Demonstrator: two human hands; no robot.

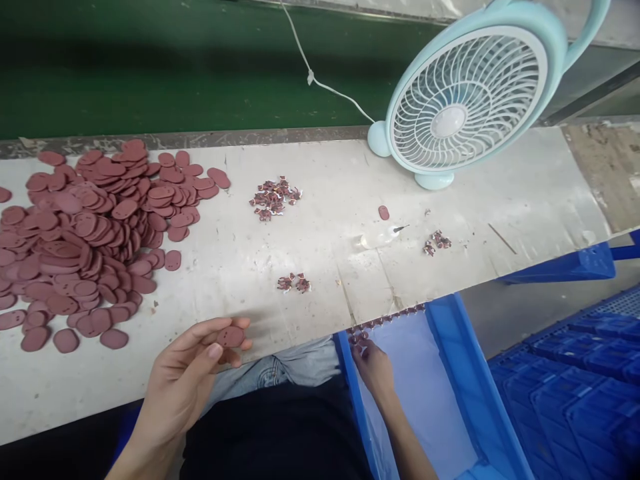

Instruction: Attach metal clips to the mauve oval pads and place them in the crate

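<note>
My left hand pinches a reddish-brown oval disc with small holes between thumb and fingers, above the table's front edge. Inside the blue tray, at its far left corner, is my right hand. Its fingers close on a small reddish-brown piece, partly hidden by the fingertips. A row of similar small pieces lines the tray's far edge, on a white sheet. Small brown-and-white figures lie on the table in a larger cluster, a near pair and a right group.
A big heap of oval discs covers the table's left side. One disc lies by a clear bottle with a dark needle tip. A light-blue fan stands at the back right, its white cord trailing back. Blue crates stand at lower right.
</note>
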